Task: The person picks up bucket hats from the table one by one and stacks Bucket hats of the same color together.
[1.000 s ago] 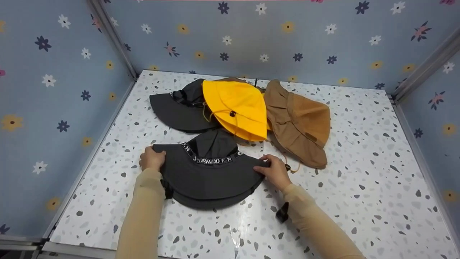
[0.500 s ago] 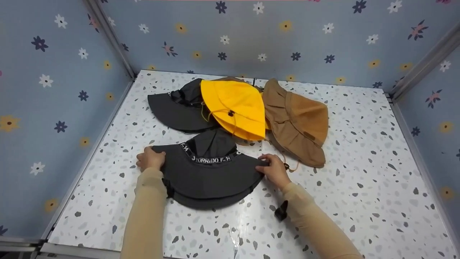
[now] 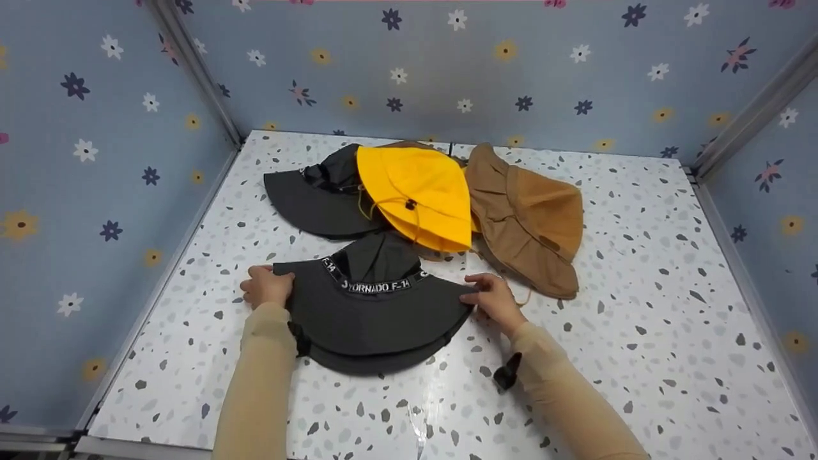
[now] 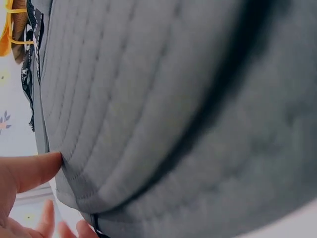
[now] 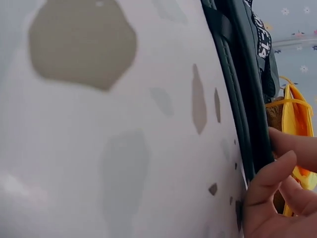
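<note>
A dark grey wide-brimmed sun hat (image 3: 377, 319), its band lettered "TORNADO F-14", lies flattened on the speckled table with its brim toward the front. My left hand (image 3: 267, 285) holds the brim's left corner; in the left wrist view the thumb (image 4: 37, 171) presses on the stitched brim edge, other fingers below. At the right tip, my right hand (image 3: 495, 299) pinches the brim between thumb and fingers, as the right wrist view shows around the brim edge (image 5: 260, 144). Just behind this hat lies a yellow bucket hat (image 3: 425, 191).
Another dark grey hat (image 3: 326, 201) lies behind on the left, partly under the yellow one. A brown hat (image 3: 533, 223) lies at the right, near my right hand. Floral panels (image 3: 434, 70) wall the speckled table (image 3: 639, 358) at the back and both sides.
My right hand has slid slightly outward toward the brim's tip. The left hand keeps its place, and the hats lie as before; the head view has shifted a little.
</note>
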The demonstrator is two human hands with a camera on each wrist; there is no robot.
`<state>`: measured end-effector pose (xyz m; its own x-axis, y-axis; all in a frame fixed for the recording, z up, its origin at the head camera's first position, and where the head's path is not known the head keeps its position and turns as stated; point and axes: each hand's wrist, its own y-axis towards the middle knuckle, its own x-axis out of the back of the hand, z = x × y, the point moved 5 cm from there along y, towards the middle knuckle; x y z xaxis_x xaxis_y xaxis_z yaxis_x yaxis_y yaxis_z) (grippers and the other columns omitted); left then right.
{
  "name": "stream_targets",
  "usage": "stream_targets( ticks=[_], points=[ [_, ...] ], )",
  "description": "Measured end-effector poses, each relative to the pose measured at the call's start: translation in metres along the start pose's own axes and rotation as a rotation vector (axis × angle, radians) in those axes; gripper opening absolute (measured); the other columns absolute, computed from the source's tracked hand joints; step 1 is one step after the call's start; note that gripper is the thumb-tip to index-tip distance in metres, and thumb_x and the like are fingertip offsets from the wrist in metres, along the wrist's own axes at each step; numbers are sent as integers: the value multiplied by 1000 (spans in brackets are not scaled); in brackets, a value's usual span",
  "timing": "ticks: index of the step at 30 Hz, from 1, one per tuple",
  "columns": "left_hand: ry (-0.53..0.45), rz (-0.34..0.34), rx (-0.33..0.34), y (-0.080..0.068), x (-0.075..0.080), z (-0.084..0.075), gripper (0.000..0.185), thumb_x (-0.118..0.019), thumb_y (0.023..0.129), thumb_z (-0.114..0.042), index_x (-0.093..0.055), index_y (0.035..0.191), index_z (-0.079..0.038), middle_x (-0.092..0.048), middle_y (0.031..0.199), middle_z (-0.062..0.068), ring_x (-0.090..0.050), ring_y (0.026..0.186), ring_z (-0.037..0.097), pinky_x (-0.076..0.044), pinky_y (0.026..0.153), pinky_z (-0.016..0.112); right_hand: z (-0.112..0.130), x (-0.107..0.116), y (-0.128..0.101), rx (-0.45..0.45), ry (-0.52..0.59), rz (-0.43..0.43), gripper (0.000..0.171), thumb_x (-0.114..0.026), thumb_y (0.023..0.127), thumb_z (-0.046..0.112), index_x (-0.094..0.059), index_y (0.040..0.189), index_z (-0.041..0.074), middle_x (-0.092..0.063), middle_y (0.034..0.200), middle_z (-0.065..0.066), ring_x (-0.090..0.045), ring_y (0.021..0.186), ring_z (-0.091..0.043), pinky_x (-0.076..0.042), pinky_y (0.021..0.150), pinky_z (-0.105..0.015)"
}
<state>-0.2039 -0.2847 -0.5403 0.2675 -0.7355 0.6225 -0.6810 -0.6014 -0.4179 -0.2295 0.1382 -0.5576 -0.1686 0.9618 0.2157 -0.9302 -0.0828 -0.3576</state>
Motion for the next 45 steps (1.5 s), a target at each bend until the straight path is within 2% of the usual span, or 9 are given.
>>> stream_targets(
  ticks=[6,10,13,17,21,26,35,41,45],
  points=[
    [48,17,-27,-6,-1,-2,40,-48,95,-17,-57,133,-7,-38,144,29,-32,135,49,-29,111,59,-6,13,-2,-122,423,-14,41,-67,92,10,-56,130,-1,-63,85,1,-48,53,-12,-43,50,-24],
    [69,43,-51,-8,-3,-7,42,-42,96,-15,-62,133,-13,-44,145,25,-36,133,48,-27,112,59,-8,20,-1,-192,746,1,41,-56,100,14,-46,137,-1,-71,105,-9,-68,91,-21,-56,76,-24],
    [48,55,-52,-9,-5,-12,44,-40,97,-15,-60,137,-14,-46,148,20,-37,134,45,-26,113,58,-9,22,0,-233,992,49,51,-50,104,19,-31,148,0,-54,141,-19,-52,132,-31,-49,105,-31],
    [10,54,-78,-10,-9,-20,47,-41,96,-15,-57,140,-13,-47,148,18,-35,135,45,-25,113,58,-10,24,3,-255,1235,68,61,-47,105,24,-19,155,4,-24,162,-18,-29,149,-30,-33,119,-34],
    [-46,14,-145,-14,-14,-31,45,-46,96,-18,-57,139,-11,-52,139,19,-39,131,45,-29,110,56,-12,27,6,-259,1382,30,60,-48,104,28,-21,154,8,-22,164,-15,-29,149,-27,-31,119,-33],
    [-251,-11,-229,-23,-23,-47,40,-52,99,-14,-56,137,-1,-52,130,23,-47,122,38,-36,107,46,-13,30,9,-263,1518,0,66,-49,104,31,-16,158,13,-21,165,-12,-28,150,-24,-32,119,-32],
    [-585,156,-233,-45,-50,-64,44,-52,102,-20,-45,142,-2,-47,120,11,-51,95,20,-50,74,21,-17,36,11,-279,1719,-54,76,-57,99,35,-15,160,16,-21,166,-3,-28,150,-15,-32,118,-27],
    [-757,273,-253,-60,-65,-69,51,-52,103,-27,-38,147,-5,-41,128,9,-47,124,30,-53,97,37,-19,41,15,-229,1775,-102,80,-58,99,33,-9,161,21,-12,167,1,-22,152,-13,-33,118,-26],
    [-848,328,-263,-69,-72,-73,53,-50,104,-30,-35,148,-5,-39,128,8,-42,127,33,-48,105,44,-20,46,20,-217,1876,-145,81,-60,98,27,-8,160,26,-12,167,8,-20,152,-10,-33,118,-26]
  ],
)
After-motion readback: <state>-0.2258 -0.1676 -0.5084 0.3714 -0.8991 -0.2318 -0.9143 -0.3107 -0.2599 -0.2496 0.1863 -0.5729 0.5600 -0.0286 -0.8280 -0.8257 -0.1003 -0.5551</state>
